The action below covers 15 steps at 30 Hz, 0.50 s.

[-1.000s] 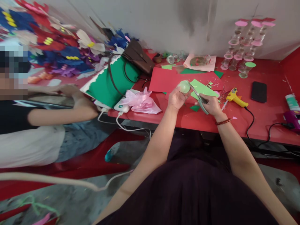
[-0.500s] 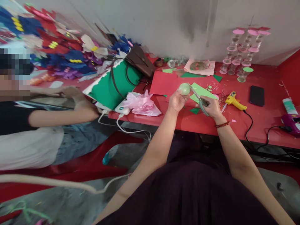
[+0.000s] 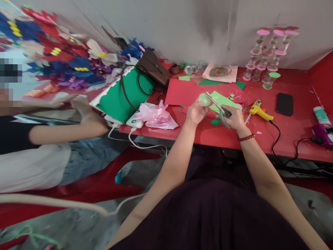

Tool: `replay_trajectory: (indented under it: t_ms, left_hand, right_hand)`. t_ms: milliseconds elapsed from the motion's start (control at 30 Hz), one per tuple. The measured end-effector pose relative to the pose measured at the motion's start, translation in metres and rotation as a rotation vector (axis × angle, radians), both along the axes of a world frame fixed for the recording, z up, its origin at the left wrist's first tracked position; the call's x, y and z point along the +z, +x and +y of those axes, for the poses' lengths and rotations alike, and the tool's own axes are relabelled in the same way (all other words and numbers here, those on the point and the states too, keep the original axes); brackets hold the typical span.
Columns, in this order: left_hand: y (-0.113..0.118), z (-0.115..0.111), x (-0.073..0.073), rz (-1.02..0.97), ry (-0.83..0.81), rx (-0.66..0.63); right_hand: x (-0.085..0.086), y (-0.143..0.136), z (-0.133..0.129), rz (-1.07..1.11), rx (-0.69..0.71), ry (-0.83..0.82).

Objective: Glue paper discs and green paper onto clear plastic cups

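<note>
My left hand is closed around a small clear plastic cup whose round end looks pale green. In my right hand is a pair of scissors, its fingers wrapped about the handles. The blade tips point up and left, close to the cup's rim; whether they touch it I cannot tell. Beneath the scissors lies a light green sheet of paper, and a red sheet lies to the left of it. Paper scraps are scattered beside my right hand.
Right of my hands lie a yellow glue gun with a cord and a black phone. Stacked clear cups with pink discs stand behind. A pink plastic bag and brown purse are on the left, near another person's arm.
The scissors have shifted slightly up and left at the cup's rim, their tips turned a little. The left hand still holds the cup. The whole view has shifted slightly.
</note>
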State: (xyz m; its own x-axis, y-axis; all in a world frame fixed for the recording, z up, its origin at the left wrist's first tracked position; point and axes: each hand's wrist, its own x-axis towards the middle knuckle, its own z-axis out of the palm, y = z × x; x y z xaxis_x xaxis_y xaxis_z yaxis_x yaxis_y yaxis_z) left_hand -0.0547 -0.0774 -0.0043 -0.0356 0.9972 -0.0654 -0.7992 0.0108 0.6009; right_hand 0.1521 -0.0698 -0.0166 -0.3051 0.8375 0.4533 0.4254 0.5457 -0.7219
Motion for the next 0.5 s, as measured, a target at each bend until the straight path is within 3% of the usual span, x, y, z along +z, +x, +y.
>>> replay_trajectory:
  t_ms: [500]
  left_hand:
    - [-0.0065,0.0047,-0.007,0.064,-0.077,0.059]
  right_hand:
    - [0.0047,0.0001,0.0012,-0.023,0.042,-0.062]
